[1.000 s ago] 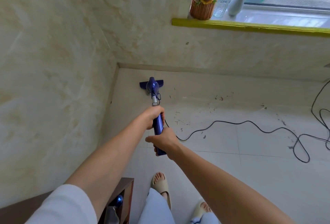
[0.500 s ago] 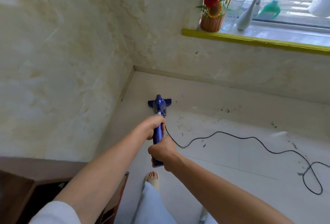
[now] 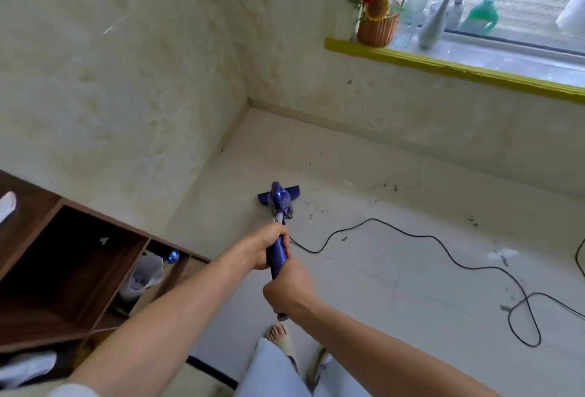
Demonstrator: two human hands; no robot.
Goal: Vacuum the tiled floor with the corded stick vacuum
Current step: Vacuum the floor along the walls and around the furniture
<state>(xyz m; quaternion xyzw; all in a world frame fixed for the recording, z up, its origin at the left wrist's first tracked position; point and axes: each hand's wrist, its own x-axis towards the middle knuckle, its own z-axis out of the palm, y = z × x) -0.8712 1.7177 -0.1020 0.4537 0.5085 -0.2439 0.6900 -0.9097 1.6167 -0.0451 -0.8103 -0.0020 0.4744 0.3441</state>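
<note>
Unlabelled blue vacuum (image 3: 278,203) in both hands (image 3: 286,289)

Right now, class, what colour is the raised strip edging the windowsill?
Yellow: the ridged sill edge shows best in the head view.

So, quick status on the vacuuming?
Left hand and right hand grip blue stick vacuum. Head flat on white tiled floor. Black cord loops right; dark debris ahead.

Woven basket of red flowers (image 3: 377,29), clear glass (image 3: 413,13), grey bottle-shaped vase (image 3: 434,23), green plastic bottle (image 3: 480,17) on yellow-edged windowsill (image 3: 459,69); brown wooden shelf unit (image 3: 63,273) at left wall.
</note>
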